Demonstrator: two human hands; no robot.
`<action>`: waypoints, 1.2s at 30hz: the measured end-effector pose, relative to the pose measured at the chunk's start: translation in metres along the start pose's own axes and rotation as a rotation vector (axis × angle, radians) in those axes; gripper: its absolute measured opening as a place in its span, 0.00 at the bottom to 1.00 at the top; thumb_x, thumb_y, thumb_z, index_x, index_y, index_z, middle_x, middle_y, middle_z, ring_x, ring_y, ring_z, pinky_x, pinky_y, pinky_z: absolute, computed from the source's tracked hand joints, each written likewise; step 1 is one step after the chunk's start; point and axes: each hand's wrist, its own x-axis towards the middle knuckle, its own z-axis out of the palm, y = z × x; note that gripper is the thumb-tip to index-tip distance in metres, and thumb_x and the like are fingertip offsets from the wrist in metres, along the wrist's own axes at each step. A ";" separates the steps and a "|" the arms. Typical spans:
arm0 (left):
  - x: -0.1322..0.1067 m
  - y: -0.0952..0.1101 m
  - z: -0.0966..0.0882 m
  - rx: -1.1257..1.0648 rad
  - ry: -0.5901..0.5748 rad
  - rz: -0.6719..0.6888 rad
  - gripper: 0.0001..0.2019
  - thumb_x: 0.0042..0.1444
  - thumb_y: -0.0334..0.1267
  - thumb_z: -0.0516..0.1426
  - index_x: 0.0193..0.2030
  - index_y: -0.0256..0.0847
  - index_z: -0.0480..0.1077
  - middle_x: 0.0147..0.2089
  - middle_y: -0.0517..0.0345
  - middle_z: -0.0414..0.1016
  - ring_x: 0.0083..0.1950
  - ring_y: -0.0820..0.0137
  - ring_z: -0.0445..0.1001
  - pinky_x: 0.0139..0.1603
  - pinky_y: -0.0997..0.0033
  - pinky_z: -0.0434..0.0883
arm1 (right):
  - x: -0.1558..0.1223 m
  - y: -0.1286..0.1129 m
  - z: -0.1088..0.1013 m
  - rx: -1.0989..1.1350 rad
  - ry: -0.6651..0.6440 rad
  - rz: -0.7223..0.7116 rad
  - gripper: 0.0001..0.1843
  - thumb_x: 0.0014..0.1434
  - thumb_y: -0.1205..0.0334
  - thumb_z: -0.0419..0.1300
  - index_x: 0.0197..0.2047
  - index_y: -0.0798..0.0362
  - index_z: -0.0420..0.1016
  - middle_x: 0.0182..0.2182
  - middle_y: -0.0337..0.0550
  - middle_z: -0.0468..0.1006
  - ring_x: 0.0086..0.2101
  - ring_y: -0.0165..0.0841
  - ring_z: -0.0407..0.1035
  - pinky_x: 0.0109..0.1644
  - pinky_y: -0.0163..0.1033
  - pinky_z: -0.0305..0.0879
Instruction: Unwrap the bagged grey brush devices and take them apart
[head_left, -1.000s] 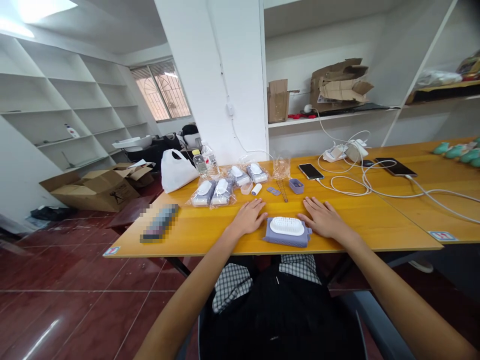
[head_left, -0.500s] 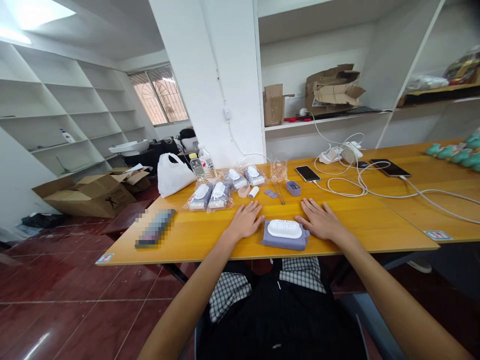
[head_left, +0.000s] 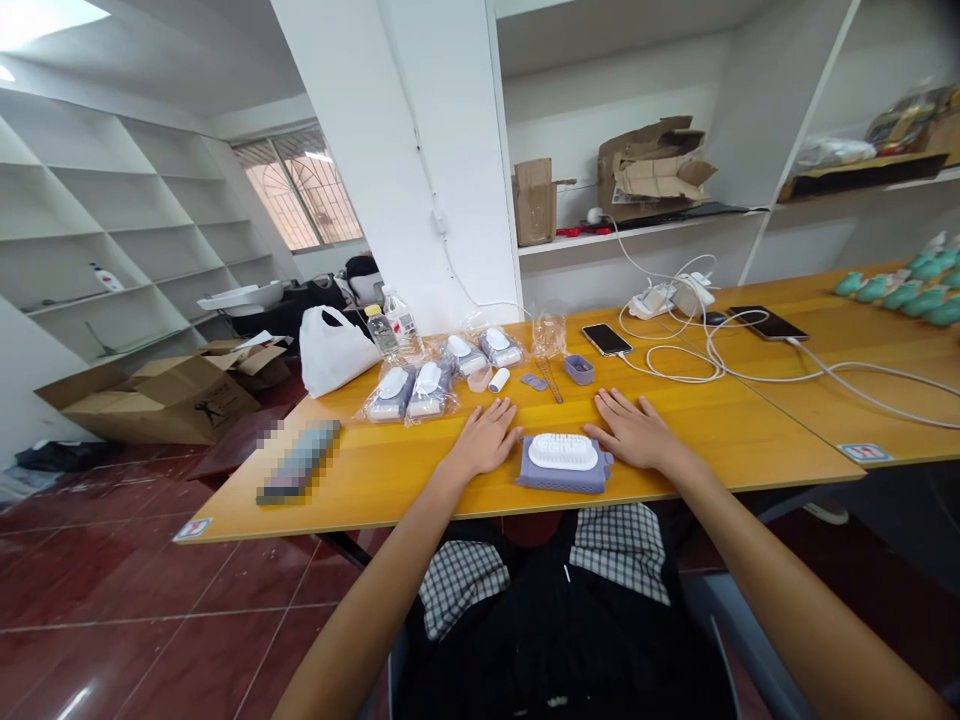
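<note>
My left hand lies flat and palm down on the yellow wooden table, and my right hand rests the same way. Between them sits a white oval bristle brush on a grey-purple silicone mat. Neither hand holds anything, and each lies close beside the mat. Beyond my left hand are several white items sealed in clear plastic bags. A small white cylinder, a small purple box and a thin ruler-like strip lie farther forward.
Two phones and white charging cables lie on the table to the right, with teal items at the far right. A white plastic bag and bottles stand at the back left. A pixelated object lies at the left.
The whole scene has shifted a little to the left in the view, as my head turns. My hands, the brush and the mat keep their places on the table.
</note>
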 end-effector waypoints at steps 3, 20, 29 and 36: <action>0.000 0.000 0.001 -0.008 -0.004 0.006 0.30 0.78 0.53 0.43 0.79 0.41 0.58 0.83 0.43 0.53 0.84 0.53 0.50 0.82 0.39 0.49 | 0.000 0.001 0.001 0.001 -0.002 0.000 0.48 0.73 0.32 0.37 0.82 0.56 0.51 0.80 0.55 0.50 0.79 0.53 0.42 0.79 0.69 0.38; -0.001 0.003 -0.004 -0.058 -0.011 -0.013 0.29 0.78 0.49 0.39 0.78 0.40 0.61 0.82 0.45 0.55 0.84 0.56 0.51 0.83 0.41 0.49 | 0.003 0.004 0.003 -0.011 0.004 -0.008 0.49 0.72 0.31 0.36 0.81 0.57 0.53 0.80 0.55 0.51 0.78 0.53 0.44 0.78 0.69 0.41; -0.013 0.007 -0.021 -0.335 0.056 -0.049 0.31 0.79 0.54 0.37 0.75 0.42 0.65 0.78 0.49 0.64 0.80 0.56 0.61 0.82 0.45 0.56 | 0.002 0.006 0.005 -0.029 0.038 -0.022 0.46 0.73 0.34 0.39 0.80 0.58 0.56 0.79 0.56 0.52 0.78 0.52 0.45 0.78 0.68 0.44; -0.041 0.025 -0.043 -0.546 -0.130 0.262 0.50 0.62 0.62 0.66 0.83 0.51 0.47 0.82 0.49 0.55 0.81 0.51 0.59 0.80 0.48 0.62 | 0.008 -0.001 0.001 0.014 0.039 0.006 0.42 0.73 0.37 0.42 0.79 0.55 0.59 0.79 0.58 0.55 0.77 0.54 0.47 0.77 0.70 0.45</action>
